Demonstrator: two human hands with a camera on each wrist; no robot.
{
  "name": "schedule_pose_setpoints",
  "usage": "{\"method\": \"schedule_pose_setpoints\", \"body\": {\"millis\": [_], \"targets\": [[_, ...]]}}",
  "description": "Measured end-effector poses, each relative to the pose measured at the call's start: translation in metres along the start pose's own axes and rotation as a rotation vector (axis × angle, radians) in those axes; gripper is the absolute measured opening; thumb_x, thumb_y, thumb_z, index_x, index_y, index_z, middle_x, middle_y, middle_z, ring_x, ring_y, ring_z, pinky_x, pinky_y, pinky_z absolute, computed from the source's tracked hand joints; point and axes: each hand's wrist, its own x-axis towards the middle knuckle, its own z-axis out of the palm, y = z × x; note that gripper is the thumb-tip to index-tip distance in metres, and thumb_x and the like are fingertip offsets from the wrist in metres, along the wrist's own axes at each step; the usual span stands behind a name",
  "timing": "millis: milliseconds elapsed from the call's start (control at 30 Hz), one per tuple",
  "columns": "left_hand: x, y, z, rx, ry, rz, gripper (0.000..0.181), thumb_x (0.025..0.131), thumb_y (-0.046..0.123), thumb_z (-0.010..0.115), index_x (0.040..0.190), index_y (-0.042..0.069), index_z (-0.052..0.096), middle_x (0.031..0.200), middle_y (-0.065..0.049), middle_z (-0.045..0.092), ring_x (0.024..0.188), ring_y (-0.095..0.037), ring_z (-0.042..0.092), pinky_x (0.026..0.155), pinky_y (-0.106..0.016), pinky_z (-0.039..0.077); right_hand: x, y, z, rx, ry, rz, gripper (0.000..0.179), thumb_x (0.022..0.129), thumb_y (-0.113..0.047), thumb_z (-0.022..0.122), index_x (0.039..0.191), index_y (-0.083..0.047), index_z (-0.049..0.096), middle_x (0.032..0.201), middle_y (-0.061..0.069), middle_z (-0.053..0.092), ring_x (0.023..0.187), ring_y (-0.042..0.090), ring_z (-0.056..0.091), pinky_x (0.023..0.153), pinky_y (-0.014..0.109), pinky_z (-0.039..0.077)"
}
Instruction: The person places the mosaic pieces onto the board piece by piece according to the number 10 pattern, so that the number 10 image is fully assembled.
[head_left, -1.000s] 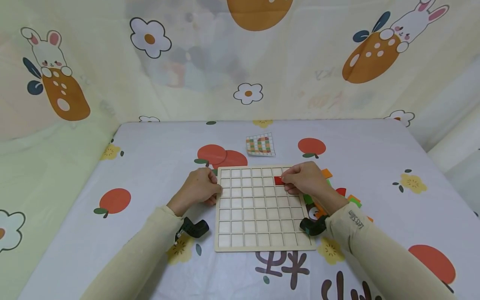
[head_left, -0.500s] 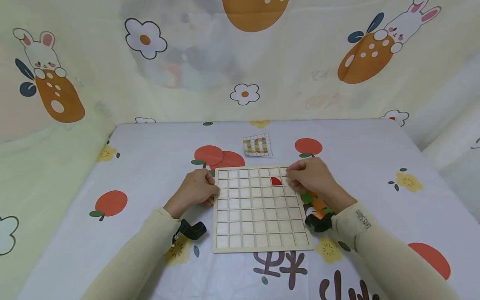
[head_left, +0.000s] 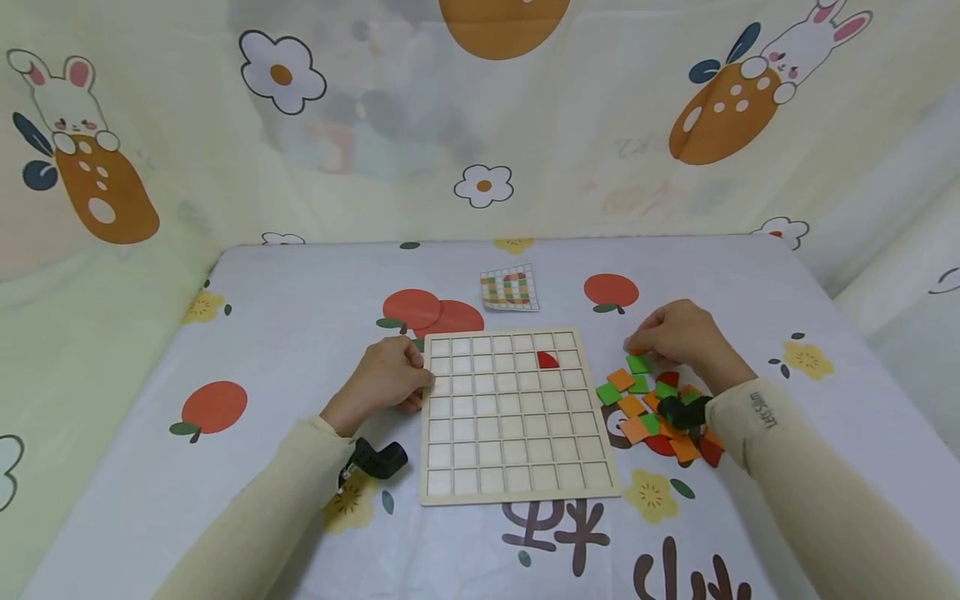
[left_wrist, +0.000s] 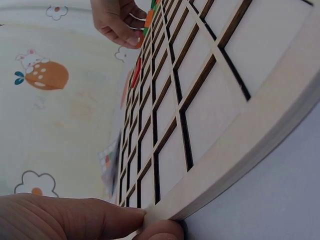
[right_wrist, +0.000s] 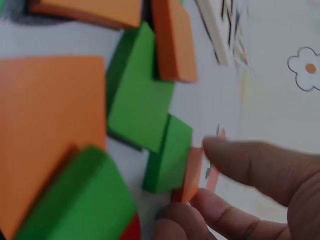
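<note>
My left hand (head_left: 382,375) pinches the left edge of a light wooden grid board (left_wrist: 235,145), thumb on top of the rim. One red quarter-round tile (head_left: 547,360) lies in a cell near the board's upper right. Right of the board, my right hand (head_left: 678,333) reaches to the far end of a loose pile of tiles. There its thumb and fingers close around an orange tile (right_wrist: 191,175), which stands beside a green tile (right_wrist: 170,155) in the right wrist view.
The pile holds several orange tiles (head_left: 633,430), green tiles and red tiles, partly under the right wrist's black camera (head_left: 684,412). A small pattern card (head_left: 510,287) with a coloured grid lies behind the board. A printed cloth covers the table (head_left: 300,333).
My right hand has let go of the red tile in its cell and moved right to the pile, where it takes an orange tile. My left hand keeps its grip on the board.
</note>
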Motion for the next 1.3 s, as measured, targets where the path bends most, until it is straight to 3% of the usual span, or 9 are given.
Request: {"method": "schedule_pose_setpoints", "body": {"millis": [333, 633, 867, 1100, 1300], "targets": [[0.001, -0.005, -0.001, -0.051, -0.009, 0.028, 0.017, 0.089, 0.005, 0.071, 0.098, 0.001, 0.057, 0.075, -0.013, 0.071, 0.052, -0.016, 0.068, 0.053, -0.030, 0.060, -0.001, -0.003, 0.004, -0.059, 0.062, -0.052, 0.031, 0.092, -0.028, 0.079, 0.099, 0.000, 0.070, 0.082, 0.010, 0.069, 0.075, 0.023, 0.064, 0.065, 0.029, 0.053], [0.002, -0.005, -0.001, -0.058, -0.012, 0.035, 0.017, 0.089, 0.004, 0.071, 0.098, 0.000, 0.057, 0.073, -0.013, 0.071, 0.051, -0.015, 0.067, 0.052, -0.029, 0.060, 0.001, -0.003, -0.001, 0.106, 0.042, -0.076, 0.032, 0.100, -0.017, 0.068, 0.120, 0.008, 0.067, 0.098, 0.018, 0.075, 0.075, 0.018, 0.072, 0.071, 0.030, 0.064], [0.002, -0.005, -0.001, -0.061, -0.016, 0.023, 0.017, 0.090, 0.005, 0.071, 0.099, 0.000, 0.057, 0.074, -0.013, 0.071, 0.052, -0.015, 0.068, 0.053, -0.029, 0.060, -0.006, -0.019, 0.002, 0.293, -0.069, -0.121, 0.036, 0.102, -0.015, 0.067, 0.128, 0.009, 0.062, 0.109, 0.017, 0.072, 0.076, 0.016, 0.074, 0.075, 0.031, 0.064], [0.002, -0.005, -0.001, -0.061, -0.009, 0.021, 0.017, 0.090, 0.004, 0.071, 0.098, 0.000, 0.057, 0.073, -0.013, 0.071, 0.051, -0.015, 0.067, 0.052, -0.029, 0.060, -0.012, -0.038, 0.016, 0.393, -0.176, -0.161, 0.036, 0.102, -0.013, 0.067, 0.129, 0.010, 0.063, 0.101, 0.009, 0.074, 0.078, 0.015, 0.072, 0.075, 0.031, 0.064], [0.002, -0.004, 0.001, -0.047, -0.002, 0.015, 0.018, 0.091, 0.005, 0.072, 0.098, 0.001, 0.057, 0.072, -0.013, 0.071, 0.051, -0.015, 0.067, 0.051, -0.029, 0.059, -0.014, -0.050, 0.030, 0.433, -0.235, -0.147, 0.033, 0.101, -0.009, 0.067, 0.128, 0.010, 0.063, 0.092, 0.014, 0.075, 0.071, 0.017, 0.073, 0.071, 0.032, 0.064]]}}
